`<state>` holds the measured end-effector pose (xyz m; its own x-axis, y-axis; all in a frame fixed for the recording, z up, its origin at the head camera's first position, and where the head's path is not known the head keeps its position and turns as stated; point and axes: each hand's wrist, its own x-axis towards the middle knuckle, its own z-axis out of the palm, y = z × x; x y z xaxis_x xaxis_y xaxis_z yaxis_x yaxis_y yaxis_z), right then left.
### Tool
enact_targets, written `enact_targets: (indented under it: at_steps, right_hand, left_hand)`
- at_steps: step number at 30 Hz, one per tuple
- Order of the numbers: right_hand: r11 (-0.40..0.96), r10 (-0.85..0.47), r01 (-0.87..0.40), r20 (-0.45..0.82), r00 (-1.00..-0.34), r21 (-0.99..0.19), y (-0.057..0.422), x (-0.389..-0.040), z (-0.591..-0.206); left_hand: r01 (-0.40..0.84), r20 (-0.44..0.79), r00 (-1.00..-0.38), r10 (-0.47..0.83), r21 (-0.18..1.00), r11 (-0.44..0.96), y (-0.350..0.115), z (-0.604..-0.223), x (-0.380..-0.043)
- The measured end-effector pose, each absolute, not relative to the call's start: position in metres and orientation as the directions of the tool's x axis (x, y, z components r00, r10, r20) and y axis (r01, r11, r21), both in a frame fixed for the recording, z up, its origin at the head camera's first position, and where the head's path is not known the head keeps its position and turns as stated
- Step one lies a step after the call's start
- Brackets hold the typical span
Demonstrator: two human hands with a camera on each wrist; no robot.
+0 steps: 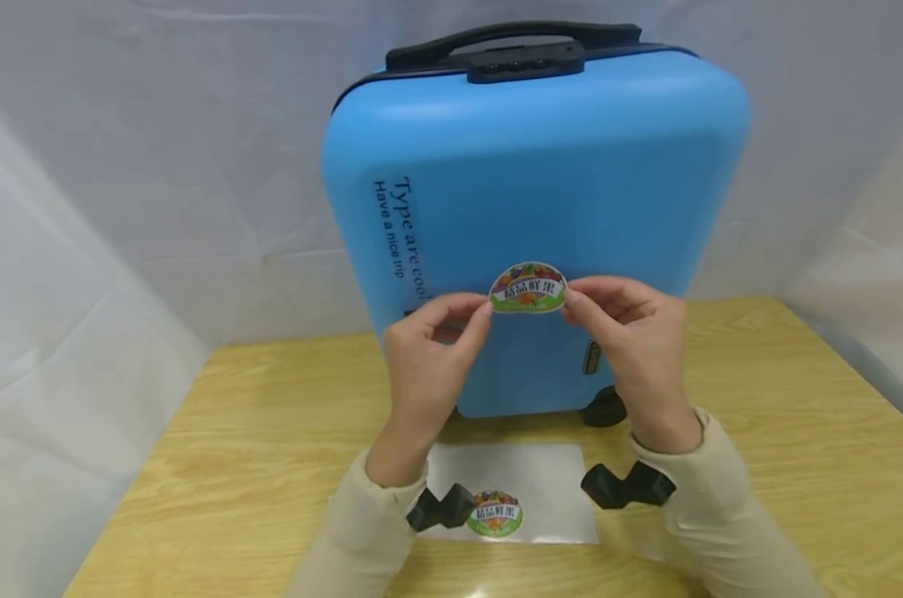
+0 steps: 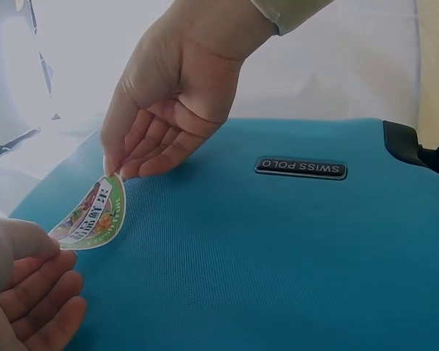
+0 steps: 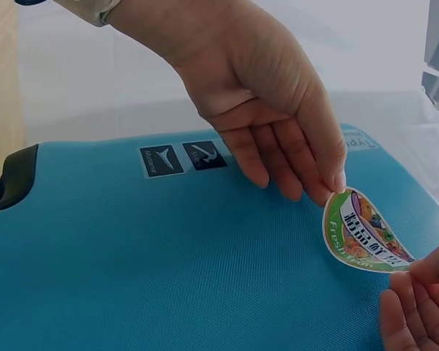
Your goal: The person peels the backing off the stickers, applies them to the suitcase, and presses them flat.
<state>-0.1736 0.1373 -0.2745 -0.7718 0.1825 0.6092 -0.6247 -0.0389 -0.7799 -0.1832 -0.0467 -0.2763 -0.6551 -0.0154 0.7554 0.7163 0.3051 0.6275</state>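
Holds the fruit sticker (image 1: 528, 288) by its two ends, pinching one with the left hand (image 1: 427, 355) and the other with the right hand (image 1: 643, 353), at the front of the blue suitcase (image 1: 541, 199); cannot tell touching from apart. Might wrinkle or stick crooked through uneven pull or early contact at one edge; might cling to either hand through late release. Has broad bare room above, less sideways, with lettering (image 1: 402, 237) at left and a badge (image 1: 591, 358) at lower right.

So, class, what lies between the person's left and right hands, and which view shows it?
In the head view, the dome-shaped fruit sticker lies between the left hand and right hand, each pinching one end.
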Motion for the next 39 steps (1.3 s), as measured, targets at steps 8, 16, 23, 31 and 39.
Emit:
enact_targets:
  at_steps: [8, 16, 23, 31, 39]
  right_hand:
    - [-0.021, 0.193, -0.631, 0.616, -0.763, -0.775, 0.1364, -0.1732, -0.2738]
    - [-0.016, 0.201, -0.651, 0.635, -0.746, -0.759, 0.1346, -0.1728, -0.2732]
    - [0.004, 0.211, -0.645, 0.631, -0.746, -0.764, 0.1331, -0.172, -0.2736]
    - [-0.006, 0.213, -0.657, 0.64, -0.738, -0.754, 0.1318, -0.1731, -0.2736]
    - [0.002, 0.231, -0.663, 0.645, -0.728, -0.749, 0.1311, -0.1731, -0.2722]
  left_hand:
    - [0.731, 0.773, -0.633, -0.023, 0.608, 0.309, -0.0455, -0.2762, -0.1835]
    - [0.727, 0.774, -0.632, -0.038, 0.609, 0.318, -0.0448, -0.2754, -0.1823]
    - [0.723, 0.773, -0.633, -0.041, 0.61, 0.324, -0.0447, -0.2748, -0.1812]
    - [0.722, 0.775, -0.63, -0.046, 0.607, 0.331, -0.0448, -0.2748, -0.1808]
    - [0.716, 0.769, -0.637, -0.047, 0.614, 0.333, -0.0436, -0.274, -0.1813]
